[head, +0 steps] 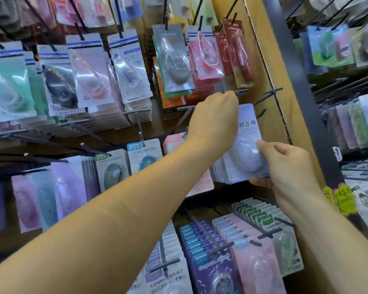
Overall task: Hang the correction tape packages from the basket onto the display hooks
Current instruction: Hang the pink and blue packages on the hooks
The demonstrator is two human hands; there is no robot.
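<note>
While the right hand (285, 166) grips the lower end of a stack of lavender correction tape packages (250, 132), thumb pressed on the front blister and fingers curled under the bottom edge, the left hand (215, 115) reaches across to the stack's top edge. Its back faces the camera and its fingers curl out of sight, so what they hold cannot be told. A dark display hook (241, 91) pokes out just beside the left knuckles, above the stack's top corner. More bare hook tips (272, 91) stand to the right, close to the wooden side panel (277, 66) that walls off that side. Pink packages (174, 143) hang just left of the stack, partly behind the left wrist. Below, rows of hanging packages (261, 257) jut forward under the right forearm. A narrow gap lies between the stack and the panel.
</note>
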